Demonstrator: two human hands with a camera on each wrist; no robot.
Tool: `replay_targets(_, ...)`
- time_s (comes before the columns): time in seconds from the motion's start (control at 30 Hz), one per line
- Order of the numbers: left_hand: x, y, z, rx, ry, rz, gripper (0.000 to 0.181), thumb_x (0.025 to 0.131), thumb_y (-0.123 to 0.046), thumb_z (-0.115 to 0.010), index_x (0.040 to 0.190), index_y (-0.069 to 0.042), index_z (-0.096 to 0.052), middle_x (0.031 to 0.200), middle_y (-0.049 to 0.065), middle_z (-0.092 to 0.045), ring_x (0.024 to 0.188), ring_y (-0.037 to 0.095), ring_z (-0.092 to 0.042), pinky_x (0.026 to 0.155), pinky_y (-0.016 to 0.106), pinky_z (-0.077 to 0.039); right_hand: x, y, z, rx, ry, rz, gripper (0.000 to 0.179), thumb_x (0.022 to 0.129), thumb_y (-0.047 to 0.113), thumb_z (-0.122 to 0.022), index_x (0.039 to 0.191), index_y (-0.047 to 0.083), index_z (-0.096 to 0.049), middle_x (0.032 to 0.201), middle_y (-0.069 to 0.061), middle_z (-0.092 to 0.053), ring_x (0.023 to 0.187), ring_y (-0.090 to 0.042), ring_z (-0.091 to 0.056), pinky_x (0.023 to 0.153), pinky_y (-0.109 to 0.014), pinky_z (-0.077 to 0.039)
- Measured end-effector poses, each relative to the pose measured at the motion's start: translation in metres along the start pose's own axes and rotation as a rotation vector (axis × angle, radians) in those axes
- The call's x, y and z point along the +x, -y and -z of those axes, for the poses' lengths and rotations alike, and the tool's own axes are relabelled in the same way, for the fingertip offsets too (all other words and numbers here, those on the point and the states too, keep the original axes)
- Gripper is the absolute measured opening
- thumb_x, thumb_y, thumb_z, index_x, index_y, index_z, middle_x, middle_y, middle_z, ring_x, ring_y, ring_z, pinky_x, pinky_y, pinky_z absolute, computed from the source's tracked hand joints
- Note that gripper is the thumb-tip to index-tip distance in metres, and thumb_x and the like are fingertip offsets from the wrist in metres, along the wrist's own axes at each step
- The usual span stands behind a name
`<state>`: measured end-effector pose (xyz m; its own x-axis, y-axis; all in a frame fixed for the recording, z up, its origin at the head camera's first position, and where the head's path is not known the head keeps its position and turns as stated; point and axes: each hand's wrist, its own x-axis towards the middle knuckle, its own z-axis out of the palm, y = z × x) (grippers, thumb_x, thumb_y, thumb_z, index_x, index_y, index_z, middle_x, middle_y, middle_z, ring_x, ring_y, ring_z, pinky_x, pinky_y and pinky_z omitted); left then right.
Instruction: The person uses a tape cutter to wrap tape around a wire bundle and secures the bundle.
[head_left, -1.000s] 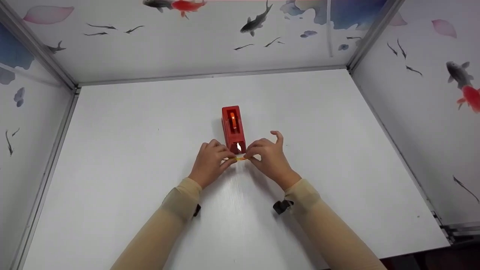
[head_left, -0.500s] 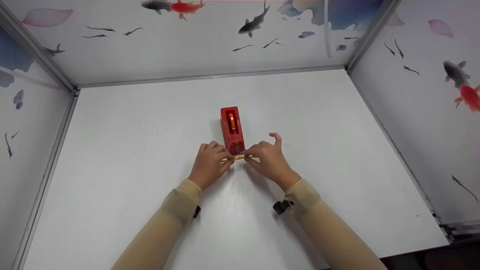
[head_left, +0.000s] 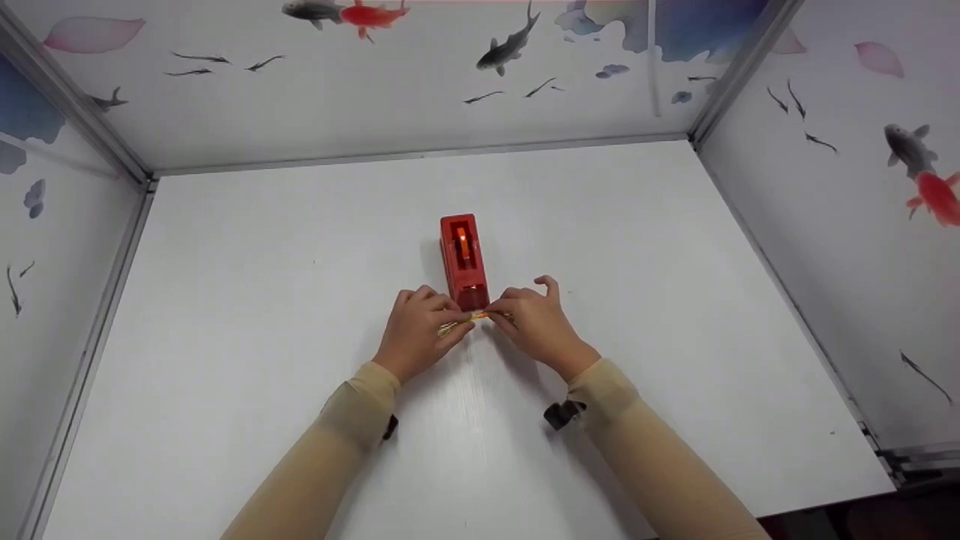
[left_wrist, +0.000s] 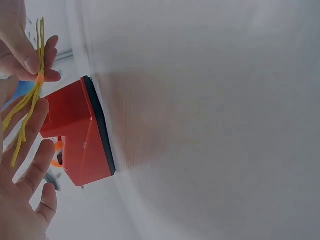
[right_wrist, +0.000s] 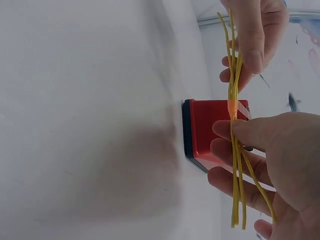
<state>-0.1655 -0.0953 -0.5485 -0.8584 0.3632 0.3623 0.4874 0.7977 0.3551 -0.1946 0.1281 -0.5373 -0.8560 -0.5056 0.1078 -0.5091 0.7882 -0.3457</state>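
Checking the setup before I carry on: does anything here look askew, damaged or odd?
Nothing stands out. The red tape dispenser stands squarely on the white table. The left hand and right hand pinch a small bundle of yellow strands in front of it; the strands look intact.

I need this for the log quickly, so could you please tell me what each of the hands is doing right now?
Left hand: pinching the yellow strands.
Right hand: pinching the same strands.

Both arms wear snug tan sleeves (head_left: 352,409) to the wrists, each carrying a small black clip (head_left: 561,413).
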Motion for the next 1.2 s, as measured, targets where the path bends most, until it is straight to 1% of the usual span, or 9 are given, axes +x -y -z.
replay_targets(0.1, 0.0001, 0.0005, -0.0004, 0.006, -0.014, 0.011, 0.018, 0.095, -0.037, -0.075, 0.101, -0.024, -0.084, 0.096, -0.004, -0.075, 0.095, 0.018, -0.061, 0.088, 0.043, -0.047, 0.0009, -0.0010, -0.0007, 0.074, -0.012, -0.011, 0.014, 0.098, 0.024, -0.073, 0.108, 0.022, -0.083, 0.100, 0.005, -0.075, 0.099, -0.014, -0.069, 0.113, -0.060, -0.021)
replay_targets(0.23, 0.0016, 0.0018, -0.0020, -0.001, -0.026, 0.033, 0.017, 0.091, -0.030, -0.081, 0.106, -0.024, -0.084, 0.097, -0.003, -0.076, 0.097, 0.019, -0.061, 0.089, 0.043, -0.048, 0.0020, -0.0018, 0.0011, 0.181, -0.056, -0.028, 0.009, 0.093, 0.019, -0.079, 0.101, 0.019, -0.083, 0.099, 0.004, -0.072, 0.100, -0.015, -0.067, 0.113, -0.060, -0.019)
replay_targets(0.37, 0.0026, 0.0024, -0.0025, 0.006, -0.007, 0.049, 0.022, 0.090, -0.028, -0.082, 0.111, -0.023, -0.082, 0.099, -0.001, -0.075, 0.098, 0.021, -0.062, 0.090, 0.044, -0.048, 0.0030, -0.0020, 0.0024, 0.208, -0.090, -0.013, 0.007, 0.090, 0.016, -0.082, 0.096, 0.018, -0.083, 0.098, 0.003, -0.071, 0.100, -0.016, -0.067, 0.114, -0.061, -0.019)
replay_targets(0.6, 0.0024, 0.0021, 0.0006, 0.016, 0.048, 0.083, 0.020, 0.089, -0.027, -0.083, 0.109, -0.022, -0.082, 0.098, 0.000, -0.070, 0.100, 0.022, -0.061, 0.093, 0.045, -0.047, 0.0028, -0.0026, 0.0009, 0.196, -0.162, 0.064, 0.008, 0.085, 0.014, -0.086, 0.091, 0.019, -0.084, 0.094, 0.003, -0.070, 0.098, -0.016, -0.067, 0.113, -0.061, -0.020)
replay_targets(0.8, 0.0029, 0.0007, 0.0018, -0.010, 0.017, 0.085, 0.016, 0.088, -0.020, -0.084, 0.104, -0.022, -0.082, 0.098, -0.001, -0.070, 0.099, 0.021, -0.062, 0.094, 0.045, -0.047, 0.0019, -0.0009, 0.0011, 0.188, -0.204, 0.086, 0.007, 0.084, 0.014, -0.087, 0.086, 0.018, -0.082, 0.092, 0.003, -0.069, 0.095, -0.016, -0.067, 0.113, -0.061, -0.021)
replay_targets(0.9, 0.0035, 0.0005, 0.0017, -0.020, 0.013, 0.082, 0.015, 0.088, -0.022, -0.084, 0.103, -0.021, -0.083, 0.099, -0.001, -0.072, 0.100, 0.021, -0.063, 0.094, 0.045, -0.047, 0.0022, -0.0004, 0.0012, 0.162, -0.207, 0.093, 0.007, 0.085, 0.015, -0.086, 0.084, 0.018, -0.080, 0.092, 0.004, -0.069, 0.096, -0.016, -0.066, 0.114, -0.060, -0.021)
replay_targets(1.0, 0.0041, 0.0006, 0.0012, -0.037, 0.035, 0.085, 0.016, 0.092, -0.030, -0.079, 0.104, -0.021, -0.082, 0.098, -0.001, -0.074, 0.098, 0.021, -0.064, 0.095, 0.045, -0.047, 0.0027, 0.0000, 0.0016, 0.120, -0.218, 0.114, 0.008, 0.085, 0.015, -0.086, 0.082, 0.019, -0.079, 0.092, 0.005, -0.068, 0.097, -0.015, -0.065, 0.114, -0.060, -0.021)
replay_targets(1.1, 0.0049, 0.0005, 0.0015, -0.041, 0.079, 0.090, 0.023, 0.097, -0.039, -0.072, 0.109, -0.022, -0.081, 0.095, 0.000, -0.072, 0.096, 0.021, -0.063, 0.095, 0.046, -0.046, 0.0028, 0.0006, 0.0025, 0.094, -0.247, 0.143, 0.011, 0.085, 0.013, -0.086, 0.079, 0.019, -0.078, 0.093, 0.005, -0.067, 0.098, -0.015, -0.065, 0.114, -0.059, -0.021)
replay_targets(1.2, 0.0056, 0.0007, 0.0018, -0.040, 0.117, 0.093, 0.026, 0.098, -0.041, -0.068, 0.109, -0.022, -0.082, 0.095, 0.000, -0.070, 0.095, 0.021, -0.063, 0.095, 0.046, -0.045, 0.0027, 0.0013, 0.0028, 0.068, -0.273, 0.161, 0.014, 0.084, 0.012, -0.087, 0.077, 0.019, -0.077, 0.092, 0.005, -0.067, 0.098, -0.016, -0.065, 0.113, -0.060, -0.022)
